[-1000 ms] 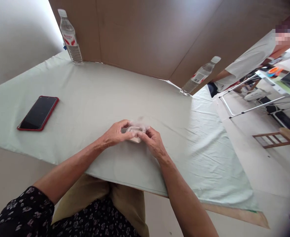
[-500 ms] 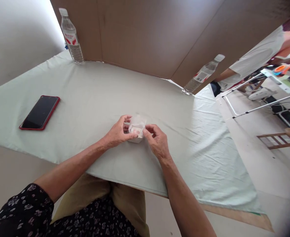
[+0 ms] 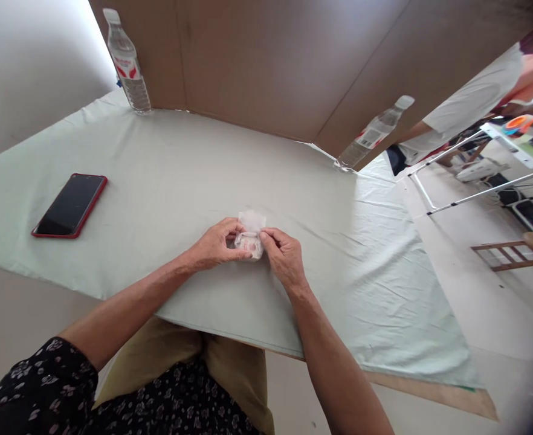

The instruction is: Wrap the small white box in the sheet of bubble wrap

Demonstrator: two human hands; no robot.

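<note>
Between my hands, on the pale green tablecloth [image 3: 171, 181], is a small whitish clear plastic box [image 3: 249, 254]. Its see-through lid [image 3: 252, 219] stands raised at the far side. Inside lies something white with reddish print, too small to name. My left hand [image 3: 223, 241] grips the box from the left, thumb along the near side and fingers behind. At the right rim, my right hand [image 3: 282, 251] has its thumb and forefinger pinched together by the box's edge; whether they hold the rim or part of the contents I cannot make out.
A phone in a red case [image 3: 70, 205] lies to the left. Water bottles stand at the back left [image 3: 130, 72] and back right [image 3: 375, 136] against a brown cardboard screen [image 3: 266, 66]. Beyond the screen at right are a person in a white shirt [image 3: 479, 99] and a metal-framed table [image 3: 457, 157].
My left fingers have shifted slightly at the box, and my right thumb and forefinger have drawn together at its rim. The raised lid looks more upright. The view has shifted slightly.
</note>
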